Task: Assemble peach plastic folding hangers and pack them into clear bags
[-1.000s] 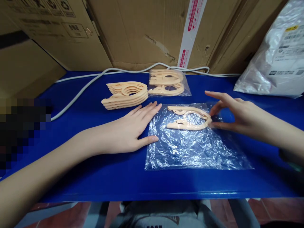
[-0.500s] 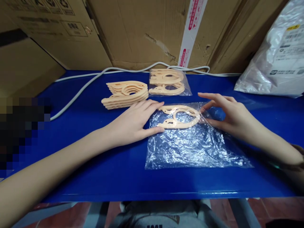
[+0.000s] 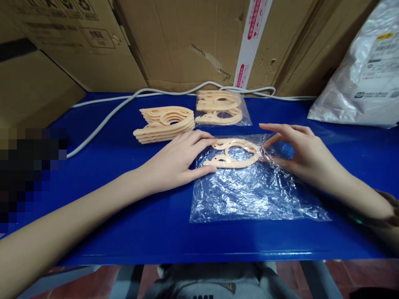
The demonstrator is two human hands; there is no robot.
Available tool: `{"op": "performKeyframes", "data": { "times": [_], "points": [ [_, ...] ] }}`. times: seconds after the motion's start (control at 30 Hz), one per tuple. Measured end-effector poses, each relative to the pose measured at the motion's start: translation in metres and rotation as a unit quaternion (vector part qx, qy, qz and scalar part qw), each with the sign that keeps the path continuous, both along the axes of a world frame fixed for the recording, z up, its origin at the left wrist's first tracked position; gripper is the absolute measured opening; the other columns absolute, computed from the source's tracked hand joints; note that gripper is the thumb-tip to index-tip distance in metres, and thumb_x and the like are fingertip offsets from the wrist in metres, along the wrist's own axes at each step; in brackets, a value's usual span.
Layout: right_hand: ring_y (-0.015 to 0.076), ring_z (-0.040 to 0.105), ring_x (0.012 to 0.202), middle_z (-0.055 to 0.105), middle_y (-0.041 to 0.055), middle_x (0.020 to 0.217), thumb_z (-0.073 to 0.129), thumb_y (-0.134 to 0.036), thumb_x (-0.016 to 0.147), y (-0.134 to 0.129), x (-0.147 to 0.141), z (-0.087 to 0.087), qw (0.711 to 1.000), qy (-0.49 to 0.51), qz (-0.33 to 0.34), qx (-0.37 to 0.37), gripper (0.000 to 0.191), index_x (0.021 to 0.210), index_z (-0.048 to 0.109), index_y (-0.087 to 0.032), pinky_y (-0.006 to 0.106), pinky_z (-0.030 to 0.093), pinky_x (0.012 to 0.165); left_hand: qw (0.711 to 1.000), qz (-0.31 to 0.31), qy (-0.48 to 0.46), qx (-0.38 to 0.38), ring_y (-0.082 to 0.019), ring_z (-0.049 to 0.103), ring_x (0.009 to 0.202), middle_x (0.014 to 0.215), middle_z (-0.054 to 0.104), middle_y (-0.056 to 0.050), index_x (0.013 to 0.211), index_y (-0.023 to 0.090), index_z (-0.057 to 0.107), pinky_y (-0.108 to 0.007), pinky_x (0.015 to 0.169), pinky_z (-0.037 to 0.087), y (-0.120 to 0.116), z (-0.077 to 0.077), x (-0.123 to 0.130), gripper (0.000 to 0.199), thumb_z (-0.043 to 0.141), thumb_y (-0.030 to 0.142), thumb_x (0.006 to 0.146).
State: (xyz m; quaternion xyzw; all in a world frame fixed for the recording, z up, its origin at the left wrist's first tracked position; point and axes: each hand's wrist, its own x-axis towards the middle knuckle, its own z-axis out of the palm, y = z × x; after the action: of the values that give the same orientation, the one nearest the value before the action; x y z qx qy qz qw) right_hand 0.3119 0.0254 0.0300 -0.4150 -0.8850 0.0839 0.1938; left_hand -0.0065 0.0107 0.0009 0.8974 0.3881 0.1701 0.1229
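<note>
A beige folding clothes hanger (image 3: pixel 238 165) lies folded in a flat clear plastic bag (image 3: pixel 237 197), near its upper edge. My left hand (image 3: pixel 183 158) rests at the bag's left side, thumb and fingers spread, the tips touching the hanger's two arm ends. At the other end, my right hand (image 3: pixel 297 145) has its thumb and a finger on the hanger's rounded end, while the index finger stays lifted. Whether those fingertips are inside or outside the film I cannot tell. Just behind my left hand sits a stack of folded hangers (image 3: pixel 168 120).
A bag of packed hangers (image 3: pixel 221 106) lies at the back of the blue table (image 3: pixel 156 236). A white cable (image 3: pixel 102 126) runs along the rear, before cardboard boxes (image 3: pixel 187 41). A silvery parcel bag (image 3: pixel 358 87) leans at the back right.
The hanger has shifted slightly to the left within the bag, with my right fingertips following its rounded end. My left hand has barely moved.
</note>
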Motion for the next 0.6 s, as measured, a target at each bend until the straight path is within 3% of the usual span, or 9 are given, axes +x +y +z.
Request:
{"op": "performKeyframes", "data": {
  "times": [0.37,0.6],
  "points": [
    [0.0318,0.072,0.091,0.078,0.0048,0.093,0.066,-0.050,0.091,-0.0025,-0.0014,0.0052,0.994,0.063,-0.049,-0.075,0.053,0.135,0.057,-0.024,0.049,0.051,0.084,1.000,0.005,0.003,0.018,-0.029,0.051,0.133,0.145,0.054,-0.012,0.147,0.016,0.047,-0.044,0.111,0.042,-0.0004,-0.0007,0.0004,0.062,0.055,0.056,0.100],
    [0.0325,0.073,0.097,0.077,0.0027,0.097,0.069,-0.044,0.090,-0.0038,-0.0009,0.0021,0.993,0.083,-0.034,-0.083,0.049,0.135,0.057,-0.028,0.052,0.051,0.095,1.000,0.004,0.004,0.027,-0.028,0.053,0.131,0.144,0.056,-0.013,0.145,0.015,0.049,-0.043,0.111,0.042,-0.0001,-0.0005,0.0013,0.060,0.054,0.055,0.100]
  ]
}}
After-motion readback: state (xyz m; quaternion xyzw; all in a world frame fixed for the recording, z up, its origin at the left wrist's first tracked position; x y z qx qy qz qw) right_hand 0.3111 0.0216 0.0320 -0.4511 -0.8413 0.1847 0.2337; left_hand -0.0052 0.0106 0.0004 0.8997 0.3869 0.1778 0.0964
